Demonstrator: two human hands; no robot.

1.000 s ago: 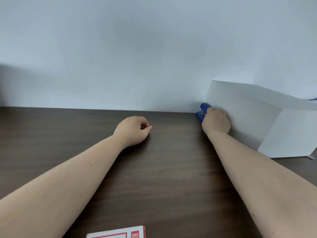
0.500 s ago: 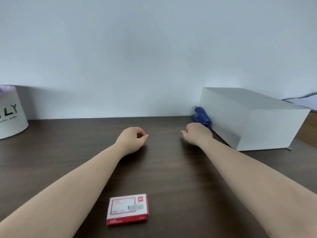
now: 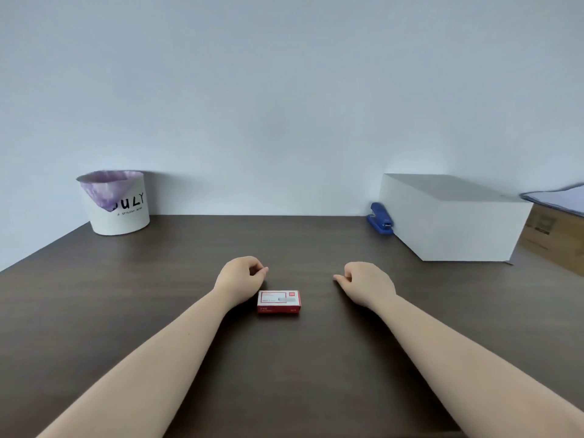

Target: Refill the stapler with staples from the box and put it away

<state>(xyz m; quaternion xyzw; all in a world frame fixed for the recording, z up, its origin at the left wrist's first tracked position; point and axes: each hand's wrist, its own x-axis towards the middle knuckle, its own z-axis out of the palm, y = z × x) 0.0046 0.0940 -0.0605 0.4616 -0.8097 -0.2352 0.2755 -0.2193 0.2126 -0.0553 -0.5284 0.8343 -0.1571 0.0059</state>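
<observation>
A blue stapler (image 3: 381,218) lies closed at the back of the dark wooden table (image 3: 126,295), right against the left side of a white box (image 3: 455,229). A small red and white staple box (image 3: 278,301) lies flat and closed in the middle of the table. My left hand (image 3: 240,278) rests on the table just behind and left of the staple box, fingers curled with nothing in them. My right hand (image 3: 366,282) rests to the right of the staple box, also loosely curled and empty, far from the stapler.
A white bin (image 3: 117,202) with a purple liner stands at the back left by the wall. A cardboard box (image 3: 553,238) with papers on top sits at the far right, beyond the white box.
My right hand has let go of the stapler beside the white box and drawn back to the table's middle. The view has pulled back, bringing the staple box and bin into sight.
</observation>
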